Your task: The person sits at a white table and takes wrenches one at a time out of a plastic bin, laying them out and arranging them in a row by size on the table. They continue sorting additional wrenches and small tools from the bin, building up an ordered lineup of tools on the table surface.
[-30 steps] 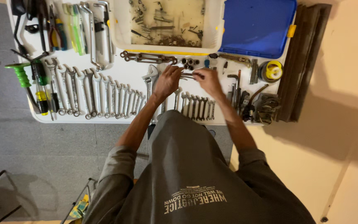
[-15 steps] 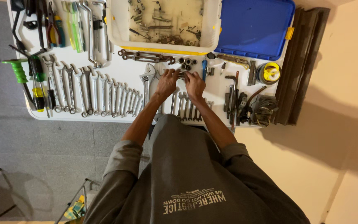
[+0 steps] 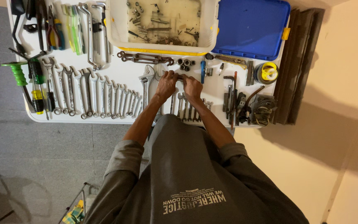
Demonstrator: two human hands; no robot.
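Note:
My left hand (image 3: 166, 84) and my right hand (image 3: 193, 87) are close together over the middle of a white table (image 3: 104, 120). Both hands grip a small bundle of metal wrenches (image 3: 179, 76), whose ends show between the fingers. Just below the hands lies a short row of small wrenches (image 3: 189, 108), partly hidden by my right wrist. An adjustable wrench (image 3: 146, 81) lies immediately left of my left hand.
A long row of combination wrenches (image 3: 92, 93) fills the table's left half, with screwdrivers (image 3: 38, 87) and pliers (image 3: 56, 29) beyond. A white bin of hardware (image 3: 164, 23) and a blue lid (image 3: 251, 27) stand at the far edge. Sockets (image 3: 186, 64) and mixed tools (image 3: 249, 101) lie right.
My right hand has moved left, from out at the right of the bundle to close beside my left hand. Both hands now sit tight together on the wrenches.

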